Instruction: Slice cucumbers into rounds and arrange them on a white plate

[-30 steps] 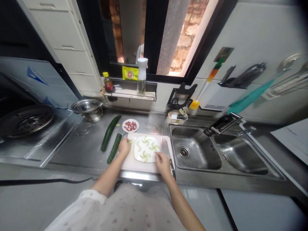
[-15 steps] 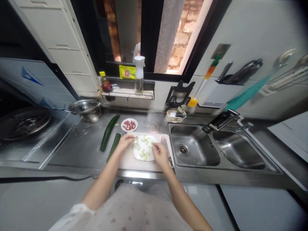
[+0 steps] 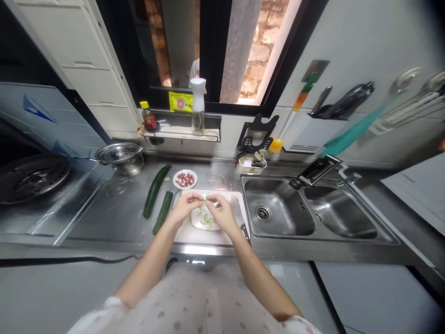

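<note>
Over a white square plate (image 3: 199, 226), my left hand (image 3: 186, 207) and my right hand (image 3: 223, 214) meet fingertip to fingertip. Both are closed in a pinch on a small pale green cucumber slice (image 3: 205, 199), largely covered by the fingers. Curved cucumber slices (image 3: 207, 221) lie on the plate in pinwheel shapes; my hands hide part of them. The plate rests on a light cutting board (image 3: 187, 236). A knife with a black handle (image 3: 245, 233) lies along the board's right side. Left of the board are a long cucumber (image 3: 156, 191) and a shorter cut cucumber (image 3: 162, 213).
Behind the board stands a small plate of red chopped pieces (image 3: 185, 179). A lidded steel pot (image 3: 121, 157) is at the back left, near a dark wok (image 3: 34, 178). To the right is a double sink (image 3: 281, 208) with a black faucet (image 3: 316, 171). A spray bottle (image 3: 198, 106) stands on the shelf.
My hands have come together from the plate's two sides to above its far middle. The right hand has moved left and slightly up, the left hand slightly right. The view has shifted slightly.
</note>
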{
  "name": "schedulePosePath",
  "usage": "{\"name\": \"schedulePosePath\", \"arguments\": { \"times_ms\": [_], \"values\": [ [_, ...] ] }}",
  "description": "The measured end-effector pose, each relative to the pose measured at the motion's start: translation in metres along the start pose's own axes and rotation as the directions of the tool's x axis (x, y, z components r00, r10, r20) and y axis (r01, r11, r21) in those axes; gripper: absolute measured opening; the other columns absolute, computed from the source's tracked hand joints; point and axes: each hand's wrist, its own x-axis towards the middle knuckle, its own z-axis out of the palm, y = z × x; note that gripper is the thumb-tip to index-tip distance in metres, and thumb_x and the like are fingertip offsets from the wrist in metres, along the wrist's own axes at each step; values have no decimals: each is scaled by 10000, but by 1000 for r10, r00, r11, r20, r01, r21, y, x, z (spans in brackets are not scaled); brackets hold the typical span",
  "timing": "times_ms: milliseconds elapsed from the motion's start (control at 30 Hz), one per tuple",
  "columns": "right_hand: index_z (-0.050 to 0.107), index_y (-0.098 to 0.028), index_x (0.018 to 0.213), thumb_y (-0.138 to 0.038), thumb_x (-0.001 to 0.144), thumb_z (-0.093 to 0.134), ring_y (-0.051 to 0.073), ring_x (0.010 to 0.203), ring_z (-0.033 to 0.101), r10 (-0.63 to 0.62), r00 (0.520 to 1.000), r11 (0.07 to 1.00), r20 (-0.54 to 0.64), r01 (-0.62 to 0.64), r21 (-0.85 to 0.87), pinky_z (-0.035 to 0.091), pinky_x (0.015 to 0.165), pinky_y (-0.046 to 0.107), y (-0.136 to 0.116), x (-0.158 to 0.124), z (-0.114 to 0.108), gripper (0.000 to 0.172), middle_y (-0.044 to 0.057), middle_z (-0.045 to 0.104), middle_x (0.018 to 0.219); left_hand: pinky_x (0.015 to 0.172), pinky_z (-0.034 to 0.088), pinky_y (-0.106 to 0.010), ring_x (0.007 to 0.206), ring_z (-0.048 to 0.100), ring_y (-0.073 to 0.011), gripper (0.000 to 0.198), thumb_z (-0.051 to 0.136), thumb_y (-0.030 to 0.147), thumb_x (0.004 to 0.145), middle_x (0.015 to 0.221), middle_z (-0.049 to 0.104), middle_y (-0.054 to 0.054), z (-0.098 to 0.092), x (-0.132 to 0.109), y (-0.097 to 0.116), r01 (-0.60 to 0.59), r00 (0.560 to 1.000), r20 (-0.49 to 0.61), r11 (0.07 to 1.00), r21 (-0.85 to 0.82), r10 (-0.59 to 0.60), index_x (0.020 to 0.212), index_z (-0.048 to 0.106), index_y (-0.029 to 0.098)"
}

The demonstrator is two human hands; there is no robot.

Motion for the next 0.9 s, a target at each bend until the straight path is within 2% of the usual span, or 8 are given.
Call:
{"name": "schedulePosePath", "arguments": {
  "times_ms": [100, 167, 267, 333, 400, 533, 700, 900],
  "values": [
    [651, -189, 778, -334, 810, 570, 163, 798, 606, 23, 999, 999, 40, -25, 38, 466, 735, 276, 0, 2, -1, 169, 22, 682, 804, 513, 366, -174, 657, 579, -115, 249, 723, 244, 579, 774, 681, -39, 2, 1, -3, -6, 1000, -9, 1000, 2, 6, 800, 677, 139],
    [637, -185, 753, -338, 811, 560, 153, 762, 603, 45, 998, 996, 44, -48, 79, 463, 717, 265, 1, 3, -2, 181, 13, 674, 773, 514, 355, -166, 676, 572, -106, 318, 723, 276, 600, 834, 680, -39, 2, 2, -6, -23, 997, -74, 1000, 3, 23, 889, 677, 152],
    [625, -182, 745, -357, 808, 553, 149, 768, 602, 67, 997, 990, 27, -70, 123, 465, 730, 261, 2, 6, -5, 199, 12, 674, 781, 488, 317, -157, 596, 520, -76, 388, 706, 384, 658, 758, 646, -14, 1, 3, -15, 7, 989, -146, 999, -32, -12, 971, 649, 162],
    [621, -182, 742, -367, 801, 554, 150, 769, 600, 77, 997, 988, 23, -79, 134, 468, 735, 265, 3, 7, -6, 206, 16, 675, 789, 448, 268, -158, 496, 449, -58, 411, 666, 497, 699, 638, 595, 9, 1, 2, -22, 82, 991, -96, 994, -79, -89, 918, 628, 151],
    [620, -183, 744, -377, 795, 557, 153, 768, 599, 85, 996, 986, 29, -88, 141, 473, 735, 271, 4, 8, -7, 211, 19, 676, 798, 418, 218, -158, 441, 401, -48, 465, 610, 597, 725, 568, 556, 18, 2, 0, -28, 170, 985, 4, 979, -111, -171, 832, 603, 144],
    [618, -188, 742, -385, 794, 561, 156, 768, 593, 96, 995, 985, 43, -101, 144, 472, 718, 277, 1, 9, -8, 212, 19, 671, 801, 389, 157, -147, 415, 400, -44, 546, 545, 685, 744, 523, 532, 13, 6, -3, -35, 291, 952, 148, 940, -177, -267, 763, 570, 140],
    [614, -194, 732, -367, 792, 564, 158, 768, 588, 97, 993, 983, 64, -106, 151, 462, 714, 279, -1, 9, -8, 190, 8, 648, 769, 367, 111, -137, 400, 395, -31, 491, 603, 625, 749, 587, 576, 11, 9, -1, -31, 348, 936, 171, 882, -319, -308, 869, 555, 152],
    [626, -194, 763, -368, 813, 548, 163, 778, 588, 51, 995, 991, 87, -62, 122, 459, 740, 287, -3, 6, -9, 196, 14, 647, 767, 359, 107, -123, 380, 382, -36, 469, 595, 591, 776, 531, 533, 36, 10, -2, -26, 374, 924, 219, 855, -358, -313, 984, 542, 175]
  ]
}}
